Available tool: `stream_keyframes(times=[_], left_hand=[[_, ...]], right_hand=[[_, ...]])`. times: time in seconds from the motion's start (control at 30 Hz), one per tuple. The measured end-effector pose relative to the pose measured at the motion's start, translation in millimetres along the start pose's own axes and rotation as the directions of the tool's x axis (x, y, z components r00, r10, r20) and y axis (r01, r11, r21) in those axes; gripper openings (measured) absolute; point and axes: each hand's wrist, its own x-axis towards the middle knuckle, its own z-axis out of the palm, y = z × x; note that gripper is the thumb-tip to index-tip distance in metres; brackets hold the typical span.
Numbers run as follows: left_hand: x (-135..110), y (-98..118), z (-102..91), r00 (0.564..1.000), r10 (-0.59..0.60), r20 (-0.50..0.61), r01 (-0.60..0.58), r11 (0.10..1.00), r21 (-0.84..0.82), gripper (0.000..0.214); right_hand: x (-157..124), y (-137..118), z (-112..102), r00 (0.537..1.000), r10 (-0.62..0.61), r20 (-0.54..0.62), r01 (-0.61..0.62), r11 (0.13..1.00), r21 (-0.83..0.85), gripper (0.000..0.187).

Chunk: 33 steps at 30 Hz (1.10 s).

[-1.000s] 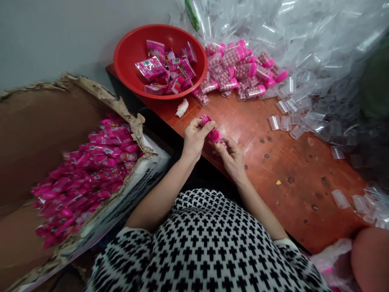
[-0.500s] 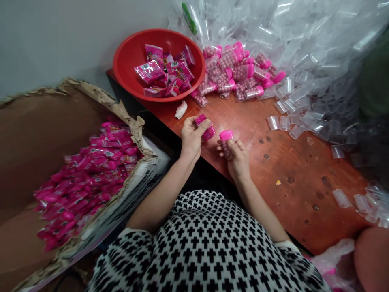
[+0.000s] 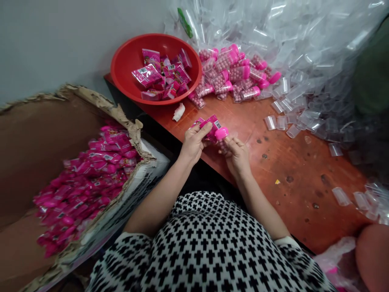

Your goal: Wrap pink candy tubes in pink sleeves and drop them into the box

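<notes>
My left hand [image 3: 193, 142] pinches a small pink printed sleeve [image 3: 209, 123] above the near edge of a red-brown table [image 3: 291, 162]. My right hand [image 3: 237, 156] grips a clear vial of pink beads with a pink cap [image 3: 221, 134]. The capped end touches the open sleeve. A red bowl [image 3: 127, 69] at the table's far left corner holds several more pink sleeves. Beside it lies a heap of filled pink-capped vials [image 3: 234, 73].
A torn cardboard box [image 3: 36, 134] at my left holds many pink wrapped vials [image 3: 88, 170]. Empty clear vials [image 3: 291, 117] and clear plastic bags [image 3: 288, 36] cover the table's far right. A crumpled white scrap [image 3: 178, 112] lies near the bowl.
The hands drew apart half a second ago, showing the capped vial upright in my right hand. Now they are back together, with the cap against the sleeve.
</notes>
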Motion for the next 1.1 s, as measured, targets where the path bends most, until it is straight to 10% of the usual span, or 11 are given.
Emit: stream_keyframes(times=[0.37, 1.1], left_hand=[[8.0, 8.0, -8.4, 0.939, -0.255, -0.231, 0.175, 0.932, -0.319, 0.019], [2.1, 4.1, -0.8, 0.935, -0.328, -0.133, 0.263, 0.896, -0.359, 0.016]], right_hand=[[-17.3, -8.3, -5.0, 0.998, -0.048, 0.037, 0.051, 0.995, -0.088, 0.031], [-30.9, -11.4, 6.0, 0.983, -0.154, 0.104, 0.181, 0.918, -0.352, 0.023]])
